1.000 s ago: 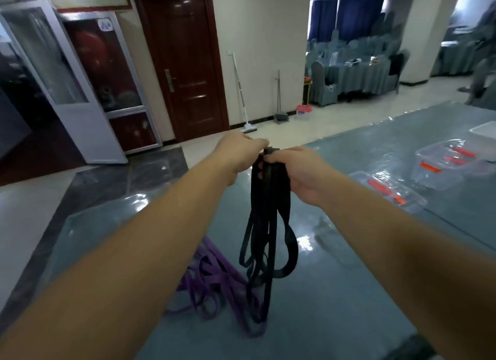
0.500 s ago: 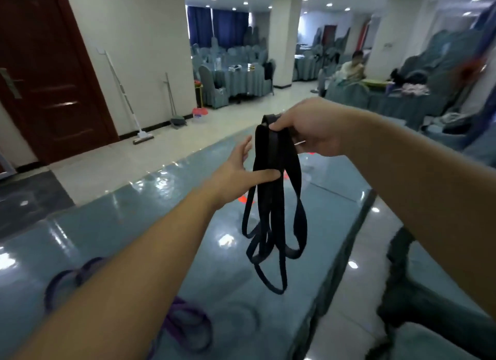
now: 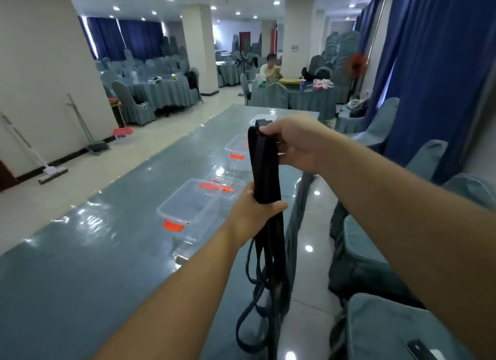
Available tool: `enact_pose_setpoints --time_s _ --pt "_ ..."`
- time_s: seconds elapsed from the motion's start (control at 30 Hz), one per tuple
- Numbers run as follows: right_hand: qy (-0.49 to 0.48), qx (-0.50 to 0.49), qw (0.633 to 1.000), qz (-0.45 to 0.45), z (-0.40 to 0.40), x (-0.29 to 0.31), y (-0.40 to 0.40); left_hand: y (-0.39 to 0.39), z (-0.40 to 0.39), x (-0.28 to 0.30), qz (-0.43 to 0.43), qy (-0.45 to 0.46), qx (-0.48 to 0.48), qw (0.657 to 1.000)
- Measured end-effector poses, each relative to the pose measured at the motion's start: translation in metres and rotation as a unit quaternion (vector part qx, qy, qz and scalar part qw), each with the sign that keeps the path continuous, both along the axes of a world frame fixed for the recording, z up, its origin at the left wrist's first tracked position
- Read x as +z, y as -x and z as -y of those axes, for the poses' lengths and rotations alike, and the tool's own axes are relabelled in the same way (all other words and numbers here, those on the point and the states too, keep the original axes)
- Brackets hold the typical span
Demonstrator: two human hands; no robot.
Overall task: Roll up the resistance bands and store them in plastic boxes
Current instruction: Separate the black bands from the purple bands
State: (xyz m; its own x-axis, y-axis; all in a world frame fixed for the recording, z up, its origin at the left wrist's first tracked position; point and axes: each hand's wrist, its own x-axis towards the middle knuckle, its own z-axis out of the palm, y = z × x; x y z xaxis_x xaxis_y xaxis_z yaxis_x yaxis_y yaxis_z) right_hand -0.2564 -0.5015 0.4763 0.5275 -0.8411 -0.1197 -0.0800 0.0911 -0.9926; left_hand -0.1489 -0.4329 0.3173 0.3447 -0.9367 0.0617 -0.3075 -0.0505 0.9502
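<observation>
Single head-worn view, looking forward and down along the table [image 3: 94,265], close over both forearms, hall beyond.

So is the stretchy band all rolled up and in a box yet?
Not yet. Nothing looks stored: the nearest plastic box on the table sits open and looks empty. In hand now: the right hand grips the top of the black band, the left hand grips it lower down, and its loops hang loose below. Rolling it and boxing it are left.
</observation>
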Motion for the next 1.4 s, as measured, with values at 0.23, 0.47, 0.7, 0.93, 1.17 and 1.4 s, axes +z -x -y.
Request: enact_pose_setpoints --time_s 0.23,0.47,0.7,0.93,1.17,1.4 --pt "-0.052 -0.033 0.996 0.06 0.13 -0.041 0.063 0.041 0.093 -0.003 -0.012 -0.032 0.013 0.999" --pt "-0.043 -0.096 0.994 0.017 0.231 -0.115 0.114 0.081 0.186 -0.005 -0.083 -0.09 0.006 0.992" --pt "-0.011 0.118 0.985 -0.122 0.26 -0.199 0.141 0.107 0.281 -0.004 -0.223 -0.127 0.053 0.965" --pt "0.051 0.025 0.988 -0.146 0.336 -0.218 0.145 0.112 0.39 -0.023 -0.263 -0.145 0.05 0.953" --pt "0.073 0.009 0.969 -0.236 0.445 -0.211 0.123 0.069 0.505 -0.042 -0.2 -0.223 -0.024 0.954" --pt "0.097 -0.01 0.94 -0.327 0.544 -0.198 0.113 0.005 0.595 -0.061 0.031 -0.287 -0.087 0.953"
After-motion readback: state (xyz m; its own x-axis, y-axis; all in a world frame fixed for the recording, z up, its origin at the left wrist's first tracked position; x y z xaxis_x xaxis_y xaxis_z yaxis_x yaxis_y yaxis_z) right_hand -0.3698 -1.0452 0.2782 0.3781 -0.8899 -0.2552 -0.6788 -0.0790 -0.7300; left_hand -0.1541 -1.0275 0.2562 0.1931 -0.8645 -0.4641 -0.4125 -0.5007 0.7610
